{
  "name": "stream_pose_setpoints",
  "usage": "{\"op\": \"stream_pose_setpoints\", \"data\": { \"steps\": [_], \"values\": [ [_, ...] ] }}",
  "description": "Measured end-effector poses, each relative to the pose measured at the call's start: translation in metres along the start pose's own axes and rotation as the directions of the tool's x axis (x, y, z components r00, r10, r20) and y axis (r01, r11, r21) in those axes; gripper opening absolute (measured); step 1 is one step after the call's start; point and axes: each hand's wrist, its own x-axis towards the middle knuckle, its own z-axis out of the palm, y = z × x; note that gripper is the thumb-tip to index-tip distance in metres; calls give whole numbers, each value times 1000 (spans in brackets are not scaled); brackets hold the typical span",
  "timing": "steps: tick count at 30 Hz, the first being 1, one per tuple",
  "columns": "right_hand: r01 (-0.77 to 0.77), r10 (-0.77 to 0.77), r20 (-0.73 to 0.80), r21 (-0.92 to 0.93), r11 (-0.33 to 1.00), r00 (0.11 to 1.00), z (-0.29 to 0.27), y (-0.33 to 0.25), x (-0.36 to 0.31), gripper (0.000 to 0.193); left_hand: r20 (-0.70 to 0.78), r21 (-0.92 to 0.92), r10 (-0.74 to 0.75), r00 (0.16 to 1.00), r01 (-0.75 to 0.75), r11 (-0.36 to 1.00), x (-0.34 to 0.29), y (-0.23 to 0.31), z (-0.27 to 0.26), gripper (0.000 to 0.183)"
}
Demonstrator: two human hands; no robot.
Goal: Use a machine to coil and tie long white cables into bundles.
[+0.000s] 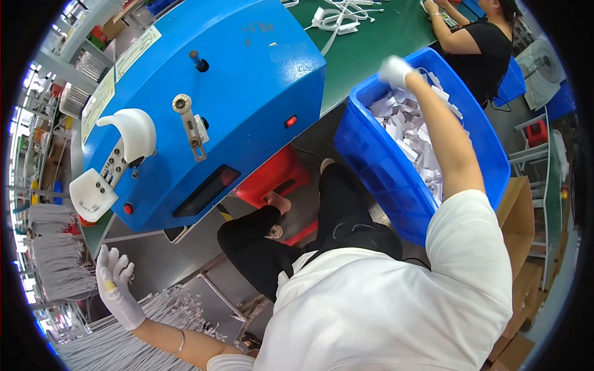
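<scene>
My left hand point(117, 287), in a white glove with a yellowish patch, is raised at the lower left beside a large bundle of white cables point(148, 334). Its fingers are apart and slightly bent, and nothing shows in them. My right hand point(394, 71), also gloved in white, reaches over the far rim of a deep blue bin point(396, 179). Motion smears its fingers, so what they hold, if anything, is hidden. Inside the bin lies a heap of small white pieces point(408, 133). A blue machine point(247, 74) carrying curved white plates point(139, 136) stands to my left.
Beyond the machine, white cables point(340, 18) lie on the green table point(387, 37). A co-worker point(476, 43) sits at the far right. A red stool point(272, 182) stands below the machine, and cardboard boxes point(516, 213) are right of the bin.
</scene>
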Motion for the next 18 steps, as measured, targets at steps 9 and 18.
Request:
{"op": "stream_pose_setpoints", "data": {
  "steps": [9,18],
  "values": [
    [-417,229,360,633,651,904,92,-111,-9,57,103,47,101,990,-106,993,-6,33,28,59],
    [-591,450,384,523,614,807,88,-129,-6,55,170,12,79,982,-82,997,-3,25,39,60]
  ]
}}
